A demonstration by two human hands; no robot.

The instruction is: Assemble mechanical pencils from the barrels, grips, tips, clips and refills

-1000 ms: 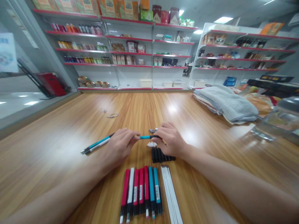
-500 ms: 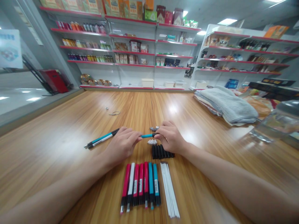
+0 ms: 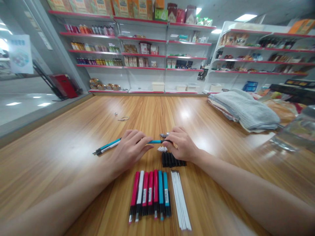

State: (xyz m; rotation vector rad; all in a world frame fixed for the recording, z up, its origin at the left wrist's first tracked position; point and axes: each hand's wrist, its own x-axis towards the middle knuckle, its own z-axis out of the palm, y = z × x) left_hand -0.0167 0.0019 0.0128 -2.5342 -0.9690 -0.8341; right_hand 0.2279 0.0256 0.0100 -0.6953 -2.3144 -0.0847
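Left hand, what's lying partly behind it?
A blue pen and a white pen stick out to the left of your left hand; their right ends are covered, so those can't be seen.

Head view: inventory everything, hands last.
Held pen: one, blue, black, centre
Loose pens: two, blue, white, left
Pen row: seven, red, white, blue, front
Rods: several, white, front
Tubes: several, black, beyond rods
Tips: several, white, beyond tubes
Bits: several, silver, beyond tips
Ring: one, grey, left centre
Cloths: stack, grey, right
Container: one, clear, right
Bag: one, orange, right
Stocked shelves: several, white, red, back
Sign: one, white, left
Lights: several, white, ceiling
Table: one, brown, beneath
Left hand: one, held pen's left end
Right hand: one, right end
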